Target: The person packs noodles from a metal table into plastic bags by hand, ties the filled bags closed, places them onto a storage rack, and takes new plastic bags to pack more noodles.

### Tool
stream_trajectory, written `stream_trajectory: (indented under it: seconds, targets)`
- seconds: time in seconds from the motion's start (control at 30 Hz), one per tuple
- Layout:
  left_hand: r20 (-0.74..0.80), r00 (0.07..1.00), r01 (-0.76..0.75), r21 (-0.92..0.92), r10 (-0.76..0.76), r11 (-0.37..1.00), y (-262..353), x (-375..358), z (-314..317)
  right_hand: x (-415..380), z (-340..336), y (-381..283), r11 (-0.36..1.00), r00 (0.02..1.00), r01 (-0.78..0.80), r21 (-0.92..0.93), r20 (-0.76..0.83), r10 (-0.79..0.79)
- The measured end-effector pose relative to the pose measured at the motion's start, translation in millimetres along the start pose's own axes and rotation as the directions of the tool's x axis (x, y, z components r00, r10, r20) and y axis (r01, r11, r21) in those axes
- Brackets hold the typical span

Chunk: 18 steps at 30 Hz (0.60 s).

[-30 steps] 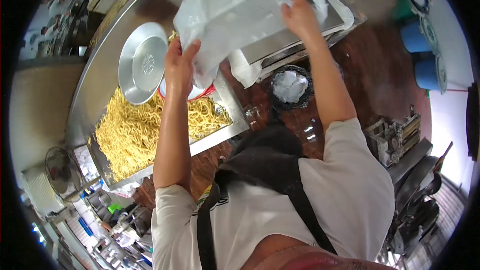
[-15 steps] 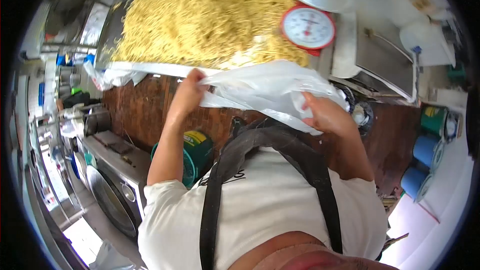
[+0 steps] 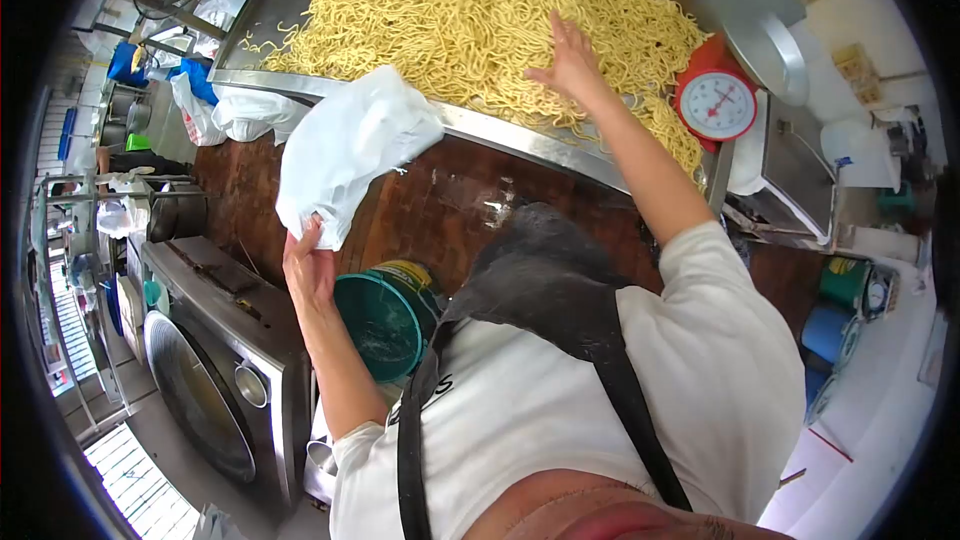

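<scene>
A white plastic bag [image 3: 350, 145] hangs from my left hand [image 3: 311, 265], whose fingers pinch its lower edge. The bag's far end lies by the rim of a metal tray [image 3: 480, 126]. Yellow noodles [image 3: 430, 20] are heaped over that tray. My right hand [image 3: 570, 62] is over the near right part of the heap, fingers spread, with nothing held; whether the fingertips touch the noodles is hard to tell. Right of the noodles stands a red dial scale [image 3: 716, 106] with a round metal pan [image 3: 765, 55].
Below the bag a green bucket [image 3: 380, 325] stands on the brown floor [image 3: 430, 205]. A metal counter with a large wok [image 3: 200, 395] is at the left. White bags [image 3: 255, 112] hang at the tray's left corner. Blue buckets [image 3: 826, 332] stand at the far right.
My right hand has let go of the bag and moved up over the noodles, its fingers now spread. My left hand has carried the bag down and to the left. The view has shifted.
</scene>
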<state>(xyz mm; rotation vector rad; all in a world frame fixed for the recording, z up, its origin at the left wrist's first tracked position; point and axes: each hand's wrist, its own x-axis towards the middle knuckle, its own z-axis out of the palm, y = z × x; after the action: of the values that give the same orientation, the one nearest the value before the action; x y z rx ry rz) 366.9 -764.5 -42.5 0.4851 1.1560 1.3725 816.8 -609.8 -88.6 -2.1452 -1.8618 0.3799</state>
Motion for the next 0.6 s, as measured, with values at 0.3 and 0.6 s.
stream_trajectory:
  seconds: [0.3,0.6]
  targets:
    - [0.050,0.999,0.011,0.149,-0.019,0.989,51.5,135.9,53.2,145.0,51.2,22.2,0.950,0.938,-0.268,-0.163,0.181,0.296]
    - [0.275,0.960,-0.122,0.254,0.049,0.960,97.8,336.2,196.9,180.2,69.0,60.4,0.980,0.967,-0.197,-0.021,0.159,0.198]
